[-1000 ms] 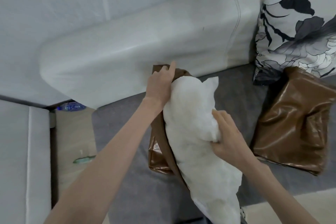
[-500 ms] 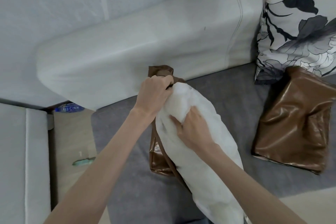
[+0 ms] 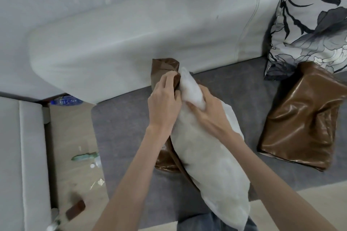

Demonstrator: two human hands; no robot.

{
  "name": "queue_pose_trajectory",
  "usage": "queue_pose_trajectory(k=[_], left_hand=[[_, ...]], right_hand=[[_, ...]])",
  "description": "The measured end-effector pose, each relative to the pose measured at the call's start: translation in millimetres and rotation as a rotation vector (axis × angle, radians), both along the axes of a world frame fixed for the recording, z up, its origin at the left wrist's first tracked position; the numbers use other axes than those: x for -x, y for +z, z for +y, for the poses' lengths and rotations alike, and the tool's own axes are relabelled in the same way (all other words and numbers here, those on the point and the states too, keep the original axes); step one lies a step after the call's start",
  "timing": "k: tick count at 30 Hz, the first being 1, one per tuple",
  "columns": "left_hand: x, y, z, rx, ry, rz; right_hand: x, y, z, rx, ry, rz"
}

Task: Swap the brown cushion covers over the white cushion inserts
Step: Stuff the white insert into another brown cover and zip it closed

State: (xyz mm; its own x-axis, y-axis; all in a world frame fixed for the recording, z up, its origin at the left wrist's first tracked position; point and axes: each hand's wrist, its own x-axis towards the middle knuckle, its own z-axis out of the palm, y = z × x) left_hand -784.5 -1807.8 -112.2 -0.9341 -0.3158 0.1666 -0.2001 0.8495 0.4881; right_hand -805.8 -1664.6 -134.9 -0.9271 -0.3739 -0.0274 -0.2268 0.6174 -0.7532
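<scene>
Two bare forearms reach in from the near edge of the view, over a lap in blue jeans (image 3: 216, 221), and meet on the white cushion insert (image 3: 210, 155). The insert stands on end on the grey sofa seat (image 3: 122, 127), its lower end towards the lap and its upper corner tilted away towards the backrest. Most of it shows; only its left flank sits inside the brown cushion cover (image 3: 165, 163), whose opening edge runs up along that side.

The right hand (image 3: 208, 112) lies on the insert's upper part, its fingers (image 3: 195, 108) curled and dug into the white stuffing just under the top corner, so the fabric bulges above them. The left hand (image 3: 165, 99) sits just beside it, touching the insert's left edge; its fingers (image 3: 169, 78) are bent and closed on the cover's rim, pinching the brown material (the thumb is hidden behind the fold). The free top of the cover rises above those fingers against the white sofa backrest (image 3: 140, 33).

Well to the right on the seat lies a second brown cushion (image 3: 304, 116), glossy and creased, its far corner touching a black-and-white floral cushion (image 3: 309, 20) that leans on the backrest in the seat's far right corner. To the left, past the seat's edge, the wooden floor (image 3: 75, 137) carries small bits of litter.
</scene>
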Motion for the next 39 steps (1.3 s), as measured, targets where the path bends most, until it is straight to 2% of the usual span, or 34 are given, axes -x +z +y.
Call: queue_pose_trajectory(k=[2,3,5,7,11,12,14,16,17,21,25,27,30,31,36,39], left_hand=[[-17,-10,11,-0.016,0.023,-0.031],[-24,-16,13,-0.035,0.036,-0.051],[-31,-23,17,-0.083,0.073,-0.121],[-40,-30,22,-0.116,0.095,-0.148],[-53,-43,17,-0.152,0.162,-0.161],[-57,-47,13,-0.159,0.175,-0.174],[-66,-57,4,-0.165,0.200,-0.192],[-74,-66,-4,-0.198,0.222,-0.200],[-77,-70,-8,-0.225,0.247,-0.200],[-89,-84,-13,-0.314,0.357,-0.143],[-90,-94,-14,-0.279,0.350,-0.108],[-86,-98,-17,-0.238,0.340,-0.127],[-79,-99,-19,-0.149,0.388,-0.200],[-78,-98,-17,-0.150,0.415,-0.208],[-85,-95,4,-0.233,0.489,-0.115],[-89,-92,1,-0.206,0.492,-0.113]], right_hand=[[11,0,18,0.150,-0.082,-0.227],[19,-2,26,0.247,-0.143,-0.265],[39,-8,35,0.307,-0.286,-0.244],[60,-21,41,0.207,-0.338,-0.308],[80,-57,45,-0.296,-0.120,-0.604],[80,-61,43,-0.432,-0.077,-0.590],[79,-69,36,-0.627,0.059,-0.388],[74,-73,27,-0.562,0.176,-0.198],[71,-76,23,-0.486,0.173,-0.173],[61,-86,13,-0.278,-0.027,-0.193],[57,-97,-3,-0.378,0.100,0.097],[75,-103,-3,-0.423,0.092,0.095],[104,-105,13,-0.365,-0.086,-0.007],[106,-106,17,-0.373,-0.081,-0.022],[98,-90,-7,-0.318,0.243,0.135],[115,-80,-16,-0.301,0.270,0.144]])
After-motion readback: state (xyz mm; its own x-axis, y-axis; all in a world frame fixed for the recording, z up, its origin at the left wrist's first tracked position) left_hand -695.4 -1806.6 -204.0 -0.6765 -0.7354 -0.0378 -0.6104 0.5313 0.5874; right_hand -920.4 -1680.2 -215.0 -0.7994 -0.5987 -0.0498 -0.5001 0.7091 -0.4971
